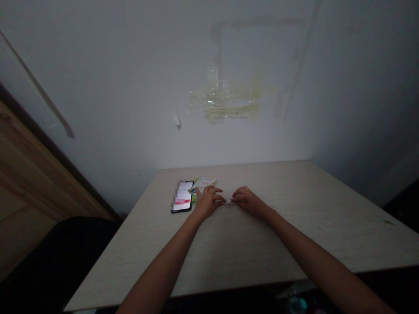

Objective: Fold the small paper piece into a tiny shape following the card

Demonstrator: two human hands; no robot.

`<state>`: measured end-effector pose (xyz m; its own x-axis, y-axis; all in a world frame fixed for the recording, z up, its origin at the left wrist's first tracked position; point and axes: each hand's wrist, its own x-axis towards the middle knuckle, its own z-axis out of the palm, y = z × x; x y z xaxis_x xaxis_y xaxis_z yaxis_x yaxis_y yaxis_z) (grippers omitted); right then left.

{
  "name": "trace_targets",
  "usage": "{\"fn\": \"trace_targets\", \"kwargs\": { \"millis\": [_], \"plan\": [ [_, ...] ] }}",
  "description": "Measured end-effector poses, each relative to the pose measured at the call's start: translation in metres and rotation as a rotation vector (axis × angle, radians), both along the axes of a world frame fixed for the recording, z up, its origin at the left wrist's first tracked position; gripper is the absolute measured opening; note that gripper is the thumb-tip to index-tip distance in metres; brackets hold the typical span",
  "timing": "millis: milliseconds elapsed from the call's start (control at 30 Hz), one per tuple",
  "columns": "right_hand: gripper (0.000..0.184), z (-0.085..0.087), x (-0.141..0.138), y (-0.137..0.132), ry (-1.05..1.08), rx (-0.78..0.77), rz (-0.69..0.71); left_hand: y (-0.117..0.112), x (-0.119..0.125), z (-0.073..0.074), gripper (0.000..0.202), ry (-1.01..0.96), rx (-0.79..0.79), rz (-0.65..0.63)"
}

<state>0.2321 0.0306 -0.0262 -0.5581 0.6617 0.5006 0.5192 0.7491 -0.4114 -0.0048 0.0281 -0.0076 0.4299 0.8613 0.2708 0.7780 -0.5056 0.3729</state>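
Note:
Between my two hands, a small pale, ridged thing [228,203] lies at the table surface; it is too small and dim to tell its kind. My left hand [208,202] reaches it from the left, fingertips pinched at its left end and the other fingers arched. From the right, my right hand [250,202] has its fingers bent together at the thing's right end. A green and white printed packet [207,181] lies flat just behind my left hand, which partly hides it. Left of the packet is a black-edged smartphone [182,197] with its screen lit, partly blurred out.
A light wood-grain table [248,257] carries everything, its back edge against a grey wall [131,87]. Clear tape [225,102] clings to the wall. At left are a wooden panel [29,174] and a dark shape [65,257] beside the table.

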Motion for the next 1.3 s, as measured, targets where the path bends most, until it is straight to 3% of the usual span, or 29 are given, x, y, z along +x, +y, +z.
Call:
{"fn": "trace_targets", "kwargs": {
  "millis": [233, 433, 800, 1000, 1300],
  "plan": [
    [0.015, -0.001, -0.005, -0.004, 0.055, -0.028, -0.020, -0.002, 0.004, -0.001, 0.010, 0.000, -0.002, 0.041],
    [0.010, -0.007, -0.013, -0.003, 0.087, -0.088, -0.142, -0.009, 0.012, -0.003, 0.007, -0.025, 0.037, 0.105],
    [0.015, -0.010, -0.013, -0.004, 0.058, -0.043, -0.155, -0.019, 0.015, -0.003, 0.011, 0.004, 0.071, 0.129],
    [0.009, -0.004, -0.014, -0.008, 0.068, 0.002, -0.125, -0.019, 0.014, -0.004, 0.008, 0.008, 0.112, 0.127],
    [0.015, 0.002, -0.014, -0.013, -0.016, -0.019, -0.086, -0.021, 0.013, -0.004, 0.009, 0.053, 0.211, 0.046]
  ]
}}
